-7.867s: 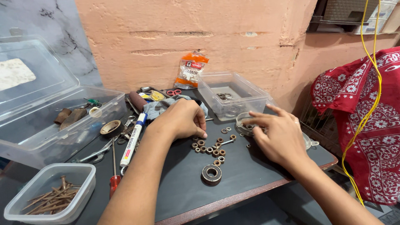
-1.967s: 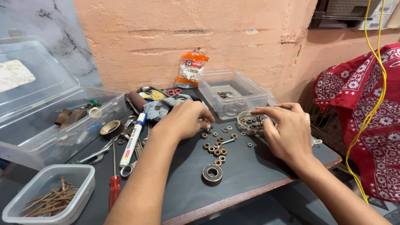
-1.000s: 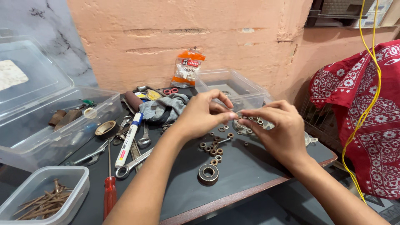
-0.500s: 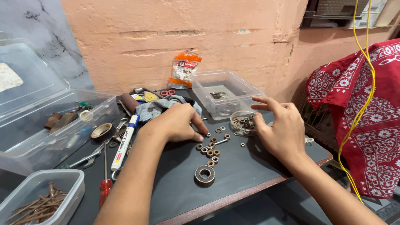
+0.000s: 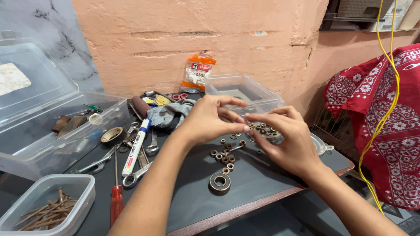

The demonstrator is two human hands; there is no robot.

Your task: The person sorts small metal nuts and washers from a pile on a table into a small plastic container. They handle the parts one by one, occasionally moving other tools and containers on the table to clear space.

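Note:
My left hand point(image 5: 209, 119) and my right hand point(image 5: 286, 140) meet above the dark table point(image 5: 258, 183), fingertips almost touching near a small part that I cannot make out clearly. Just behind the fingers stands a small round dish point(image 5: 265, 131) filled with rusty nuts. Several loose rusty nuts and washers point(image 5: 225, 154) lie scattered on the table under my left hand. A larger bearing ring point(image 5: 219, 182) lies closer to the front edge.
A big clear lidded box point(image 5: 48, 131) with tools stands at left, a small tub of rusty nails point(image 5: 43, 209) in front of it. A marker point(image 5: 135, 147), wrenches point(image 5: 139, 172), a red screwdriver point(image 5: 116, 201), a grey rag point(image 5: 168, 114), an empty clear box point(image 5: 245, 92) and an orange packet point(image 5: 197, 72) are behind. Red cloth point(image 5: 385, 122) hangs right.
My left hand has lifted off the loose nuts on the table and moved right to meet my right hand, which has drawn in over the dish.

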